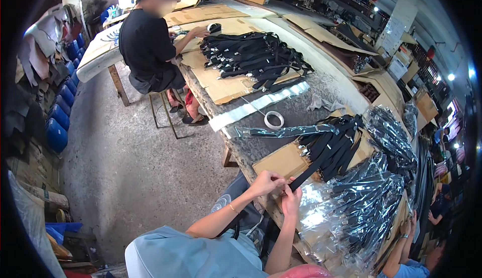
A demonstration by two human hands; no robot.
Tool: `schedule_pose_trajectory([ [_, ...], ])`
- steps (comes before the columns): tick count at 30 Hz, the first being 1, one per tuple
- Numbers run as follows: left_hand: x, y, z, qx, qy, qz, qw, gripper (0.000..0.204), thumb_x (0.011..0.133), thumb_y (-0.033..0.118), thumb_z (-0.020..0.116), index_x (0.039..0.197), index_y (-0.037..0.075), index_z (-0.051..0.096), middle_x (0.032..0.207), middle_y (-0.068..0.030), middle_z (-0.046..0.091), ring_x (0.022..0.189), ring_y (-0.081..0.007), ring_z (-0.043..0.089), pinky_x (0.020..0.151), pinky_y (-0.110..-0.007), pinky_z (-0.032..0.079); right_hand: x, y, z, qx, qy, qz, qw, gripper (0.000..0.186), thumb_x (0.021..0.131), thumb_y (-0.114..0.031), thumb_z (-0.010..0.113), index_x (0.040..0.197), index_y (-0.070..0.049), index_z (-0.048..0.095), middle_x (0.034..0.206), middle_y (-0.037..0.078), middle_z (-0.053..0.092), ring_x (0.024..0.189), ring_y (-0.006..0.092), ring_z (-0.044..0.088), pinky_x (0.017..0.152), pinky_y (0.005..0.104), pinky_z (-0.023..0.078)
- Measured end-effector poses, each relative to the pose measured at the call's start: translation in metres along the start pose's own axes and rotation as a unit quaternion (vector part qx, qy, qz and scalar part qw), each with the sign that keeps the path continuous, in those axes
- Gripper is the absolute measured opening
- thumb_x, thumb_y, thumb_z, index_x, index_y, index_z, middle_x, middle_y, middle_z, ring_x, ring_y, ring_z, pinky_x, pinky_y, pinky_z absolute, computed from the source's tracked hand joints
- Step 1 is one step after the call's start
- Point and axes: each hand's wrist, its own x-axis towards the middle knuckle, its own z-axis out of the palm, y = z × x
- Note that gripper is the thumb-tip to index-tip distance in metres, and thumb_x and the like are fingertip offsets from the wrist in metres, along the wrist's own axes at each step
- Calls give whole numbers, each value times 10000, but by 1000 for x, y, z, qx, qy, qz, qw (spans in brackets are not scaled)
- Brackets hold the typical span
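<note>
Black strap point(307, 173), one, pinched by both hands; left hand point(267, 183) and right hand point(291, 201) closed on its end; two strap piles point(331, 145) beyond; one tape roll point(273, 120).

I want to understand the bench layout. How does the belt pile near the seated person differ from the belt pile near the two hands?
The far belt pile is bigger and lies spread on cardboard; the near belt pile is smaller, beside clear-wrapped bundles. Both hands, left hand and right hand, touch one near belt. Both piles are black.
</note>
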Motion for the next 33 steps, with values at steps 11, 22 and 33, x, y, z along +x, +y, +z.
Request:
schedule_pose_trajectory([
  [11,-22,17,-2,197,-20,2,980,145,763,104,693,857,-6,701,743,-139,668,652,-226,649,632,-325,501,3,0,-23,161,8,-4,987,316,859,55,478,1166,-21,465,1112,217,592,1052,318,598,970,406,444],
  [22,-27,5,3,125,9,-56,991,163,760,122,711,869,0,708,751,-133,687,654,-177,646,637,-305,502,-1,0,-23,216,12,37,976,346,886,44,467,1222,-36,436,1159,246,570,1082,356,585,988,443,440],
  [33,-30,3,7,157,-1,-32,987,188,761,142,722,868,-11,702,687,-106,671,611,-144,620,586,-303,489,-1,-2,-15,147,-42,50,987,313,890,40,469,1188,-53,450,1153,240,573,1083,342,590,971,437,448],
])
